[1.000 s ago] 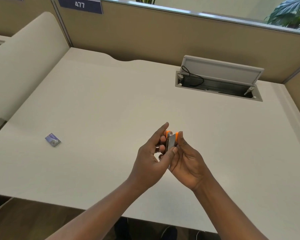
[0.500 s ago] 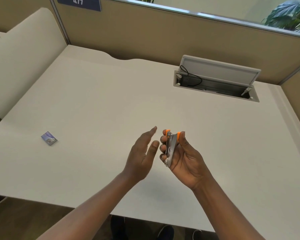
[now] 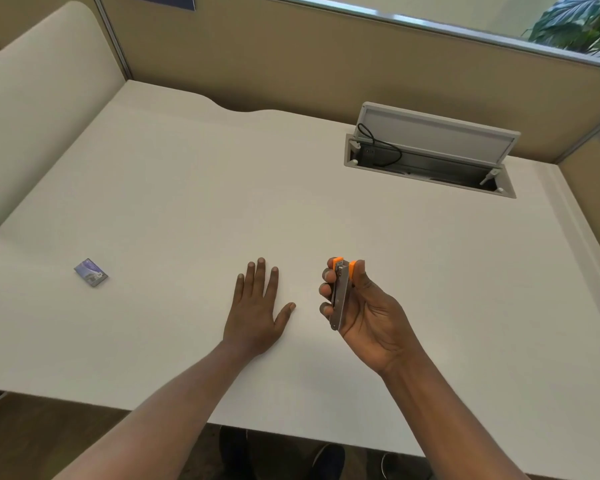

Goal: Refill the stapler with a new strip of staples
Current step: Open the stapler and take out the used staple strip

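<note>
Stapler clamped upright in right hand, left hand flat, fingers spread, empty; staple box on counter untouched, loading undone.

No sleeves, both forearms bare up to the frame edge, no rings or watch; dark shoes under the table edge.

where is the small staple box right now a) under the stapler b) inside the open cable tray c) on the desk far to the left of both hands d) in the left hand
c: the small staple box lies alone on the desk, well left of the empty, flat left hand; the right hand holds only the stapler.
</note>
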Action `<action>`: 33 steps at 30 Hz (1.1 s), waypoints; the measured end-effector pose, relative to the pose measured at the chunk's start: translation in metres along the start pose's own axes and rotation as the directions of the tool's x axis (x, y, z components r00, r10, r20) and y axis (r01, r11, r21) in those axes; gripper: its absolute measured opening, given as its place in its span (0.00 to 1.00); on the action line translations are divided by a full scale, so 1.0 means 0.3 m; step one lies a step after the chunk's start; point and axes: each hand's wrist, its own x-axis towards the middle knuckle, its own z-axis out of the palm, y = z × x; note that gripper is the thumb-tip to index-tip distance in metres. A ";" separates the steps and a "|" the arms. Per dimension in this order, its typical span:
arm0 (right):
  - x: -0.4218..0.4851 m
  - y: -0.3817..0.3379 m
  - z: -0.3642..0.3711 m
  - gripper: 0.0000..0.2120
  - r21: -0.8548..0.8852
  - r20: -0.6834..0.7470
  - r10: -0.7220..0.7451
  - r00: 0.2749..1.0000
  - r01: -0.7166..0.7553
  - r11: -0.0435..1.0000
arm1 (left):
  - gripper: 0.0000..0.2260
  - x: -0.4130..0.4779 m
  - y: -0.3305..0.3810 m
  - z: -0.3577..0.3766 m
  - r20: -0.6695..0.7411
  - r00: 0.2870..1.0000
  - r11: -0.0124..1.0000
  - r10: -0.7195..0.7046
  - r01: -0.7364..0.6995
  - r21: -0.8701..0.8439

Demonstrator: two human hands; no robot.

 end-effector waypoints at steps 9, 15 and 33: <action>-0.002 0.004 0.009 0.19 0.009 0.029 0.016 0.999 -0.017 1.000 | 0.37 0.002 -0.008 0.012 0.008 1.000 1.000 0.001 -0.001 0.021; 0.002 -0.002 0.017 0.17 0.001 0.052 0.023 0.998 -0.023 1.000 | 0.37 0.001 -0.008 0.009 0.001 1.000 1.000 0.006 -0.006 0.005; 0.026 -0.023 0.037 0.22 0.120 0.229 0.024 0.973 -0.053 0.991 | 0.42 0.005 -0.008 0.003 -0.057 0.998 0.996 -0.018 0.013 -0.093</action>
